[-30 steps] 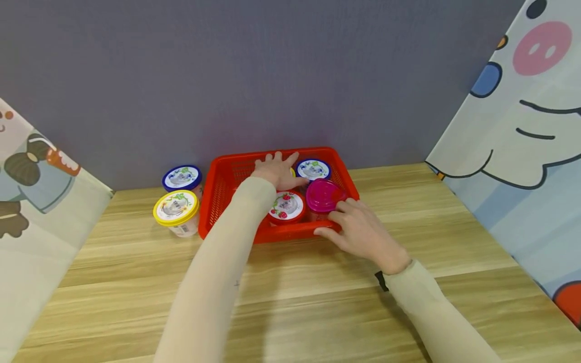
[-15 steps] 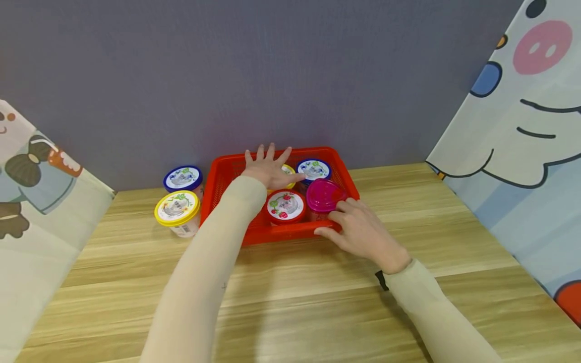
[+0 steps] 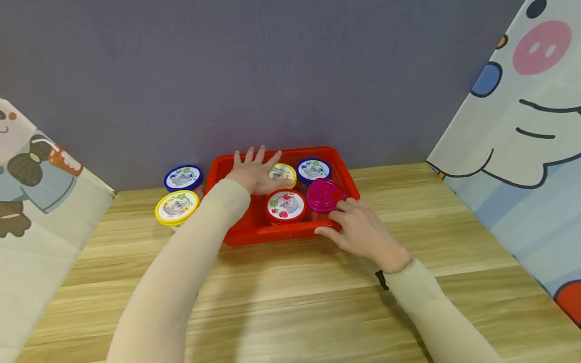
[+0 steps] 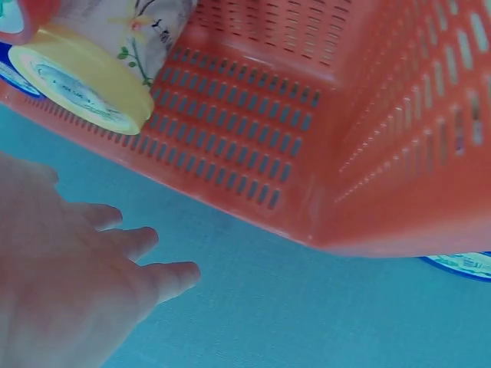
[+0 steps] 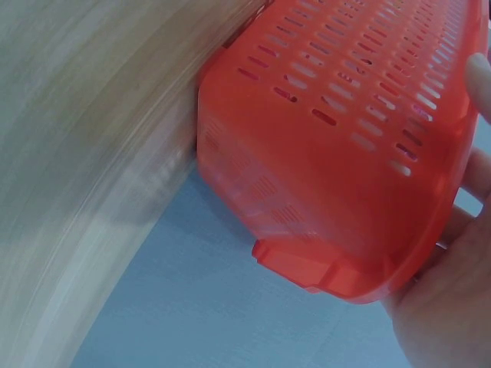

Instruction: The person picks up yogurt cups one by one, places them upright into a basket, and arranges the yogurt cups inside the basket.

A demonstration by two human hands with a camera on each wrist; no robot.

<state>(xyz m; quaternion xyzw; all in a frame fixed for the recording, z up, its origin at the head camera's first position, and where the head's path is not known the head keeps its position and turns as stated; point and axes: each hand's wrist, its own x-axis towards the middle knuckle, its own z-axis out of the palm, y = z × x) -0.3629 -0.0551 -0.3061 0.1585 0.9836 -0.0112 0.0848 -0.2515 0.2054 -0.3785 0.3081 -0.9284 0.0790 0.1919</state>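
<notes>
A red slotted plastic basket (image 3: 281,233) stands against the grey back wall. Inside are tubs with printed lids: a yellow-lidded tub (image 3: 284,172), a blue-lidded tub (image 3: 313,170) and a red-lidded tub (image 3: 285,205). Beside them is a container with a pink lid (image 3: 323,195). My left hand (image 3: 251,177) is over the basket's left part, fingers spread and holding nothing; its thumb is near the yellow lid. With my right hand (image 3: 363,234) I grip the basket's front right rim, thumb outside and fingers over the edge. The right wrist view shows the basket's end wall (image 5: 322,153) beside that hand.
Left of the basket, another blue-lidded tub (image 3: 183,177) and a yellow-lidded tub (image 3: 177,205) stand on the wooden table (image 3: 290,302). My left forearm partly covers the yellow one. The grey wall (image 3: 272,75) closes off the back; printed panels flank both sides.
My left hand has moved left across the basket, uncovering the yellow-lidded tub inside, its fingers still spread. My right hand has stayed on the rim, and the basket has not visibly moved.
</notes>
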